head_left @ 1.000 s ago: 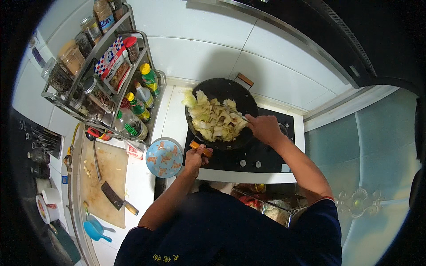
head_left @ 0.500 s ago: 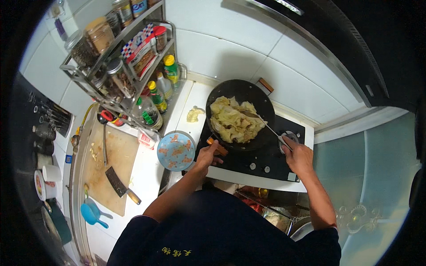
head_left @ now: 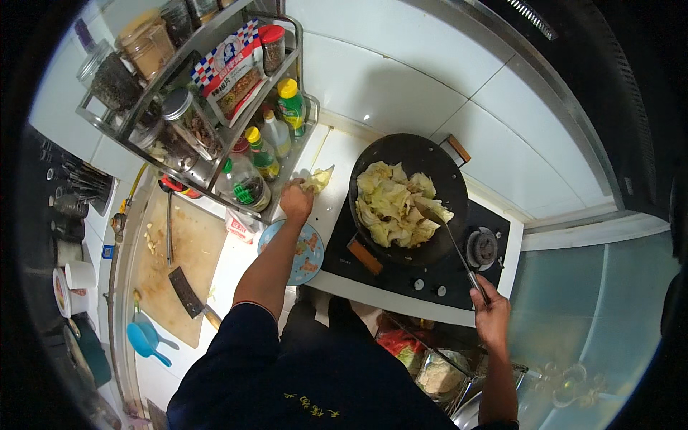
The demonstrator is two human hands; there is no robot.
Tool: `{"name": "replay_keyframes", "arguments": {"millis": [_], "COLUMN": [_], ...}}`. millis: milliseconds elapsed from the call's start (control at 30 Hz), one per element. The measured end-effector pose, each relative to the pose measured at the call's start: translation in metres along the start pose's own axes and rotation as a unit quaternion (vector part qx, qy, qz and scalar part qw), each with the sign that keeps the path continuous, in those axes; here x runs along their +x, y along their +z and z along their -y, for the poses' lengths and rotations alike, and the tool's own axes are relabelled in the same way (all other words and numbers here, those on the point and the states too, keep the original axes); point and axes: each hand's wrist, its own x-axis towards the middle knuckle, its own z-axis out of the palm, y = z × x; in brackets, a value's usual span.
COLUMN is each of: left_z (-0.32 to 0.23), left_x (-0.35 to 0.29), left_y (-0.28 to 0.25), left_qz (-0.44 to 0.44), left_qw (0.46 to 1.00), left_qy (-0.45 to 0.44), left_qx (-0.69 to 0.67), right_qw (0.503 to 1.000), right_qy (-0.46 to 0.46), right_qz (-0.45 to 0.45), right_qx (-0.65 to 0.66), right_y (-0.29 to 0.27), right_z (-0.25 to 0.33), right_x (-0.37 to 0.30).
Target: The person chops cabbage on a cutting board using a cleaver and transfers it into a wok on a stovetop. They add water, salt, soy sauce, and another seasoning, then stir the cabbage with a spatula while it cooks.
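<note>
My left hand [head_left: 297,200] reaches over the white counter beside the spice rack, its fingers closed on a pale yellow-green cabbage leaf [head_left: 322,179]. In my right hand [head_left: 491,313] is the handle of a spatula [head_left: 461,256]. Its blade rests among the cabbage pieces [head_left: 390,204] at the right side of the heap. They lie in a dark wok [head_left: 450,188] with two wooden handles; the near handle [head_left: 364,256] is free of any hand. Under my left forearm, partly covered, sits a light blue plate [head_left: 313,244] with reddish-orange patches.
A black gas stove [head_left: 401,281] carries the wok, with a bare burner [head_left: 483,248] at its right. Left of it stands a metal rack [head_left: 292,154] of jars and bottles. A cleaver [head_left: 188,292] lies on the cutting board [head_left: 161,261], near a blue ladle [head_left: 145,340].
My left hand has let go of the wok's near handle and moved left to the cabbage leaf on the counter. My right hand has drawn nearer with the spatula. The view has shifted.
</note>
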Motion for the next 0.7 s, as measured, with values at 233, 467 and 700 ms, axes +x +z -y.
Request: {"name": "replay_keyframes", "arguments": {"millis": [233,467,700], "left_z": [0.001,-0.005,-0.014], "left_x": [0.001,0.012,0.024], "left_y": [-0.001,0.016,0.01], "left_qz": [0.002,0.013,0.008], "left_qw": [0.983,0.945,0.968], "left_qy": [0.172,0.27,0.206], "left_qx": [0.064,0.183,0.144], "right_qw": [0.997,0.989,0.985], "right_qy": [0.011,0.023,0.023], "right_qz": [-0.004,0.007,0.031], "right_qx": [0.077,0.147,0.167], "right_y": [0.012,0.021,0.024], "right_z": [-0.022,-0.027,-0.028], "right_x": [-0.004,0.003,0.006]}}
